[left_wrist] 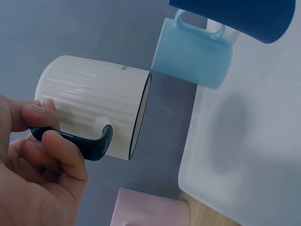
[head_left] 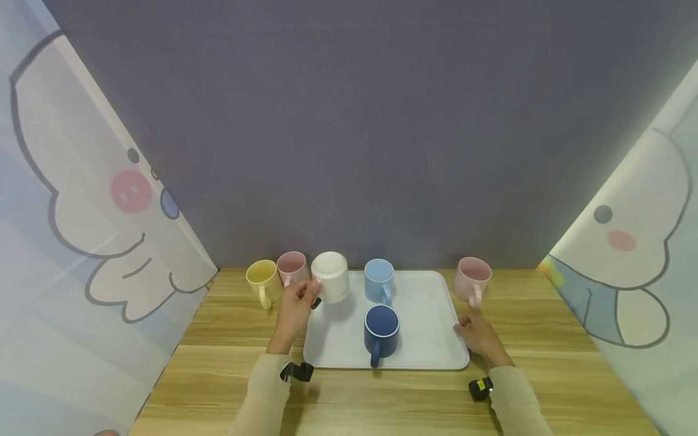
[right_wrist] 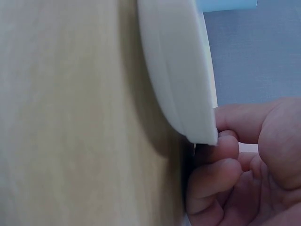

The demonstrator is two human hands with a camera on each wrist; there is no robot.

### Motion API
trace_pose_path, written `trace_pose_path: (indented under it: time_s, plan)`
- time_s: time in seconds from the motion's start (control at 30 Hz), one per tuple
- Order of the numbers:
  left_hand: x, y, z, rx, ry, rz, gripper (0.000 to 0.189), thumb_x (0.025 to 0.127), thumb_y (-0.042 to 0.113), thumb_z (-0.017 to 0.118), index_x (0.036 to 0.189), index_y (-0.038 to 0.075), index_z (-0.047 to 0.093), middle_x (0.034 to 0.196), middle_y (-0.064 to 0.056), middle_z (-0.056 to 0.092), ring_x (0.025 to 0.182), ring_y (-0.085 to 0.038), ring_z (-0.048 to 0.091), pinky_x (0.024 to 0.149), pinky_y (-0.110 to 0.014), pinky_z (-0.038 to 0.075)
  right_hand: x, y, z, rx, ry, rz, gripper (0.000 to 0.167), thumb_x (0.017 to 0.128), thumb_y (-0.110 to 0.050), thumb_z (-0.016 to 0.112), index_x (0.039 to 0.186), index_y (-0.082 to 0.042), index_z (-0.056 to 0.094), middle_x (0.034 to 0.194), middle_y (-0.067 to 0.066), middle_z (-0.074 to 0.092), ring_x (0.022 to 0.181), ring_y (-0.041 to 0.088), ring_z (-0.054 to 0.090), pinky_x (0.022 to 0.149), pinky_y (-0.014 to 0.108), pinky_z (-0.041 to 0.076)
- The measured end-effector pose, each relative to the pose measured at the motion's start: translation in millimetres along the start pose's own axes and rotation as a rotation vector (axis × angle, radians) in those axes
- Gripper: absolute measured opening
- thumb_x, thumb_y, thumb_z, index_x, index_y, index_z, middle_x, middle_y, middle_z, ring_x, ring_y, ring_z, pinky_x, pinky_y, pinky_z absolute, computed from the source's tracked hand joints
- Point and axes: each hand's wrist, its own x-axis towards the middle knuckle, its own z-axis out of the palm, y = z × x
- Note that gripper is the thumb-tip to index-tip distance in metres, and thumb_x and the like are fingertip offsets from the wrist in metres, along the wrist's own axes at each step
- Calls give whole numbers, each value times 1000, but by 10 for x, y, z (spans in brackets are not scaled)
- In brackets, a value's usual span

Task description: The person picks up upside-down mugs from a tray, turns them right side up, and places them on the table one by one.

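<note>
My left hand [head_left: 295,310] grips the dark handle [left_wrist: 96,146] of a white mug [head_left: 331,277]. The mug is upside down above the left part of a white tray [head_left: 425,339]; its dark-edged mouth faces down in the left wrist view. A light blue mug [head_left: 378,281] and a dark blue mug [head_left: 382,332] stand on the tray. At the tray's right edge, my right hand [head_left: 480,334] pinches the rim [right_wrist: 188,94] between thumb and curled fingers. Part of those fingers is hidden behind the rim.
Left of the tray stand a yellow mug [head_left: 264,281] and a pink mug [head_left: 292,266]. Another pink mug [head_left: 472,280] is beyond my right hand. A grey wall [head_left: 371,151] rises behind the wooden table [head_left: 371,399], with patterned curtains [head_left: 109,242] at the sides.
</note>
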Motion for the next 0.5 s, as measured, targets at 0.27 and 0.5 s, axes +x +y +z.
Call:
trace_pose_path:
  time_s: [0.27,0.5]
  plan:
    - [13,68,-11,0,12,49,29,104,18,60,86,-2,68,70,-7,55,66,-10,50,60,-23,41,-20,-25,-14,-4,3,-13,25,99,-16,57,113,5,56,90,12,58,83,25,55,66,32,44]
    - [24,105,-11,-33,22,35,27,104,18,60,90,-3,70,72,-11,57,65,-10,48,59,-21,38,-25,-24,-13,7,0,-6,24,99,-15,57,112,5,56,89,11,57,82,25,55,66,32,44]
